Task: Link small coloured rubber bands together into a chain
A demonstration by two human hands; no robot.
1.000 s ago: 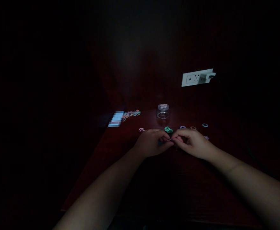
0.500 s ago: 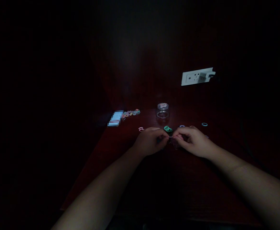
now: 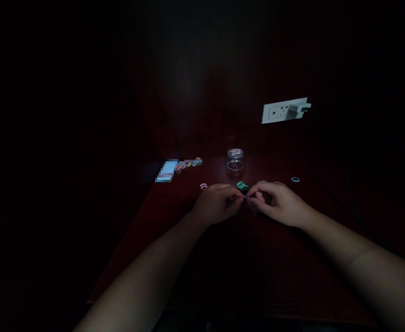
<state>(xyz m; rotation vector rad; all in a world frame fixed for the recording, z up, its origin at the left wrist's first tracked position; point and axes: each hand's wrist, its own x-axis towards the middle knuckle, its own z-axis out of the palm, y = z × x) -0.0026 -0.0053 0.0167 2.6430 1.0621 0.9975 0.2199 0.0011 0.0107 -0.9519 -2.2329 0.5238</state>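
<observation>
My left hand [image 3: 218, 203] pinches a small pale purple hair tie [image 3: 246, 197] between thumb and fingertips. Just right of it, my right hand [image 3: 280, 203] has its thumb and forefinger parted, close to the tie but apparently not gripping it. Beneath the fingers lie more purple hair ties [image 3: 253, 213], partly hidden and dim. A cluster of green hair ties [image 3: 242, 186] rests right behind the gap between my hands. Pink hair ties [image 3: 203, 186] lie beyond my left hand, and a blue hair tie [image 3: 295, 179] lies alone beyond my right.
A clear lidded jar [image 3: 235, 160] stands at the back of the dark red table [image 3: 202, 272]. At the back left, a mixed pile of hair ties [image 3: 190, 163] adjoins a blurred-out bright phone-like rectangle [image 3: 167, 170]. A socket plate [image 3: 285, 110] with a plug is on the wall.
My right thumb and forefinger have come apart, and the tie that was stretched between both hands now looks slack in my left fingertips. The other things have stayed put.
</observation>
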